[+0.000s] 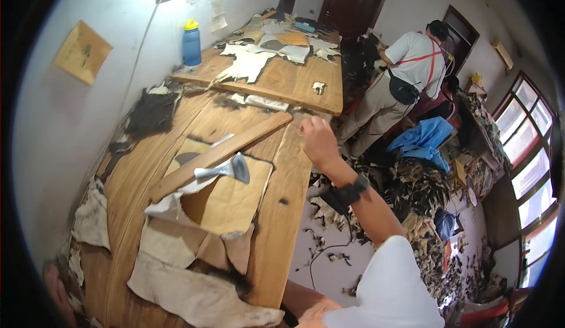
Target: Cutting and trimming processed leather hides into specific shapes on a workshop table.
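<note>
My right hand (318, 136) is raised at the table's right edge, fingers curled; what they hold, if anything, I cannot make out. Nearby, a long wooden slat (253, 131) lies diagonally over tan sheets (241, 192) with dark edges. A metal tool (235, 169) with a broad fan-shaped head rests on the slat and sheets. Pale, irregular hide pieces (194, 292) cover the lower part of the wooden table (282, 210). My left hand cannot be made out; some bare skin shows below my right sleeve.
A second table (326, 86) holds scraps and a blue bottle (192, 48). A co-worker (406, 75) bends at the right, partly hiding another person. A blue sheet (418, 139), dark scraps (412, 192) and a cord (321, 248) lie beyond my table's right edge. Dark hide (147, 113) lies by the wall.
</note>
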